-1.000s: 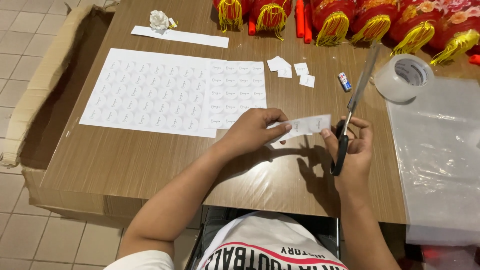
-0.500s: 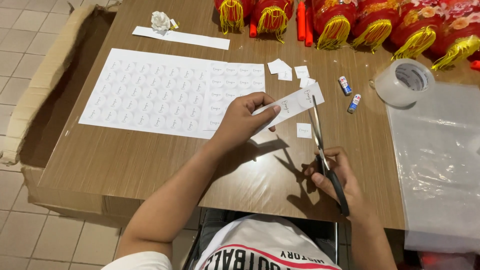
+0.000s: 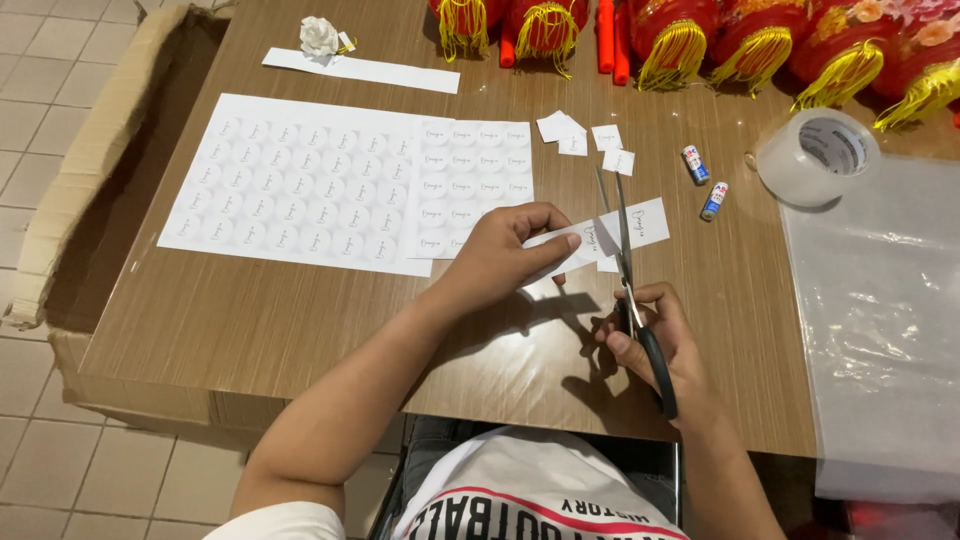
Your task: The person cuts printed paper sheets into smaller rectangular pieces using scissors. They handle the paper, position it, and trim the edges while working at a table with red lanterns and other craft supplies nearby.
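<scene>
Head-camera view of a seated person cutting printed paper at a wooden table [image 3: 300,330]. The left hand [image 3: 500,255] pinches one end of a narrow paper strip [image 3: 645,222] between thumb and fingers, holding it raised just above the tabletop near the middle of the scene. The right hand [image 3: 655,335], nearer the body, is closed through the black handles of a pair of scissors [image 3: 628,280]; the blades point away from the person, are slightly parted, and straddle the strip partway along it, so that a cut appears to be in progress. Just beyond the strip, toward the far side, lie several small cut squares [image 3: 585,135], which suggests that some pieces are already separated. To the left rests a large printed sheet [image 3: 300,180] of round labels, with a smaller sheet portion [image 3: 475,180] beside it; both look largely uncut, so most of the work seems to remain. A long blank offcut [image 3: 365,70] and a crumpled paper ball [image 3: 320,35] lie at the far left edge. To the right stand two small batteries [image 3: 703,182], a roll of clear tape [image 3: 815,155] and a clear plastic sheet [image 3: 880,330]. Red lanterns with yellow tassels [image 3: 700,40] line the far edge. A cardboard box [image 3: 90,170] sits on the floor at left.
</scene>
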